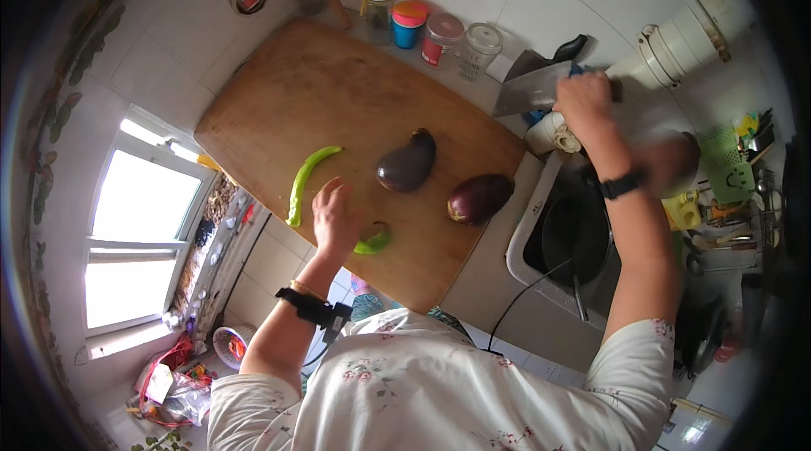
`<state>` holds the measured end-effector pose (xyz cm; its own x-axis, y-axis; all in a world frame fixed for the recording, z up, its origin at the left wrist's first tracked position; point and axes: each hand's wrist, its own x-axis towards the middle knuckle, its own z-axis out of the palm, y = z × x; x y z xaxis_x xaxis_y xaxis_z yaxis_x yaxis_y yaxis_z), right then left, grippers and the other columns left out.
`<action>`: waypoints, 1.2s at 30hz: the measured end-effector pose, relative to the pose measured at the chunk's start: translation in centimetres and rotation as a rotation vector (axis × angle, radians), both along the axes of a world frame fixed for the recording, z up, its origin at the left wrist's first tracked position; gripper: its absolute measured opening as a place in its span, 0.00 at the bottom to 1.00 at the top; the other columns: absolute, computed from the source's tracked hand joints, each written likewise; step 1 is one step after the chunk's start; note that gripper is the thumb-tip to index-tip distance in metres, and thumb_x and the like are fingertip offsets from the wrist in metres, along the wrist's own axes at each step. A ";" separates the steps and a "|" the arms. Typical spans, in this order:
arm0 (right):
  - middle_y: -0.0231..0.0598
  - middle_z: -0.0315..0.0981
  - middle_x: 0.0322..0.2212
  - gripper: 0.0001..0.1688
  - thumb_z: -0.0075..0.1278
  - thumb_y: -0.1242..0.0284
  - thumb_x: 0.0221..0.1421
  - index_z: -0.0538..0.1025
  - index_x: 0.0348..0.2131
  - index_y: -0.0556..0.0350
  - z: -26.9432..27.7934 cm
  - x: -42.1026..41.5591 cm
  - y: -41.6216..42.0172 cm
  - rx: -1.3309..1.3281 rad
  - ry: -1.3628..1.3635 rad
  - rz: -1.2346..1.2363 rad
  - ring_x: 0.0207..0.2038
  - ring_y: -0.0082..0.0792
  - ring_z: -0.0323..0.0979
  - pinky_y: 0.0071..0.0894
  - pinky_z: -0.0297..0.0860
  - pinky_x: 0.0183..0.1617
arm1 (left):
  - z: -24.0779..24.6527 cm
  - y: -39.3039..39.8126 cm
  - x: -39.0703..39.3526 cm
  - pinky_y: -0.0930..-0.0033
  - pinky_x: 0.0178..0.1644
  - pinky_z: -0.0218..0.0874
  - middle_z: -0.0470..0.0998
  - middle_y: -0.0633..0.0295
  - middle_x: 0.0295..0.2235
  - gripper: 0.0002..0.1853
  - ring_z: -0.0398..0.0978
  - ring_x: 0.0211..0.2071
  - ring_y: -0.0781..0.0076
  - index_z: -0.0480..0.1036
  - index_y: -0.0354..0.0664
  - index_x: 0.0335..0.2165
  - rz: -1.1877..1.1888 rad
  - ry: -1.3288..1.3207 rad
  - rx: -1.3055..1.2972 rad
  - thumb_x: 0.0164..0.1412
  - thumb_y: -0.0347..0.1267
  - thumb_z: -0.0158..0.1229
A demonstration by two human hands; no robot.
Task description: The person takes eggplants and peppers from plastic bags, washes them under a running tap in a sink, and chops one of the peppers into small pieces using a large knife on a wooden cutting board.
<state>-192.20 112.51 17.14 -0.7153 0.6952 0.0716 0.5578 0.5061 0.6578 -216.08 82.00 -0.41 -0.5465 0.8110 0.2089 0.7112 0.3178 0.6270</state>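
Note:
My right hand (586, 99) grips a broad-bladed cleaver (532, 91) above the back right corner, near the pipe, off the wooden cutting board (304, 83). Over the board's near left part, my left hand (334, 216) is spread, and I see nothing held in it. A long green pepper (305, 182) lies just left of its fingers. Right beside the left wrist is a second, curved green pepper (375, 242), partly hidden by the hand. Two dark purple eggplants, one mid-board (408, 164) and one at the right edge (480, 199), rest on the wood.
Several jars (442, 39) and a blue cup (406, 33) line the wall behind the board. Another dark-handled knife (529, 63) stands behind the cleaver. At right is a sink (523, 248) holding a black pan (575, 235). A white pipe (671, 58) and hanging utensils are beyond.

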 end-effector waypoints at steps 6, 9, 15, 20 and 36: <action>0.40 0.71 0.23 0.15 0.53 0.62 0.43 0.71 0.25 0.55 0.7 8.9 -7.4 -0.278 0.658 -0.037 0.28 0.40 0.69 0.38 0.61 0.33 | 2.9 8.6 3.6 0.59 0.51 0.52 0.60 0.52 0.49 0.38 0.57 0.49 0.51 0.60 0.44 0.47 -0.187 0.133 -0.176 0.34 0.38 0.62; 0.43 0.71 0.24 0.15 0.51 0.64 0.45 0.70 0.28 0.58 0.1 11.4 -11.3 -0.530 0.882 -0.199 0.29 0.43 0.69 0.34 0.64 0.31 | 4.8 10.9 3.0 0.57 0.52 0.51 0.61 0.54 0.48 0.41 0.57 0.50 0.51 0.58 0.47 0.49 -0.254 0.004 -0.537 0.32 0.40 0.63; 0.33 0.68 0.22 0.18 0.44 0.63 0.54 0.69 0.37 0.60 -7.2 16.6 -18.3 -1.305 1.793 -0.367 0.24 0.18 0.64 0.17 0.63 0.31 | 2.6 13.2 -4.2 0.57 0.52 0.50 0.61 0.58 0.47 0.41 0.58 0.49 0.55 0.57 0.52 0.50 -0.418 0.481 -0.424 0.33 0.39 0.62; 0.34 0.67 0.20 0.22 0.39 0.58 0.56 0.69 0.34 0.61 -9.8 16.0 -22.3 -1.298 1.912 -0.531 0.22 0.19 0.62 0.17 0.61 0.27 | 3.9 13.6 -0.2 0.58 0.51 0.52 0.60 0.58 0.48 0.37 0.57 0.51 0.56 0.58 0.48 0.49 -0.358 0.735 -0.279 0.36 0.39 0.61; 0.33 0.63 0.18 0.22 0.32 0.58 0.58 0.68 0.35 0.57 -8.0 21.1 -29.5 -1.540 1.650 -0.844 0.18 0.20 0.60 0.18 0.57 0.22 | 2.1 13.9 2.9 0.59 0.55 0.47 0.58 0.57 0.50 0.40 0.52 0.53 0.55 0.58 0.47 0.49 -0.553 0.236 -0.233 0.34 0.35 0.64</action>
<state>-171.07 83.04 9.14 -0.2841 0.7653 -0.5776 0.2730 -0.5130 -0.8138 -213.14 95.93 1.69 0.0043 0.9984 0.0570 0.9193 -0.0264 0.3927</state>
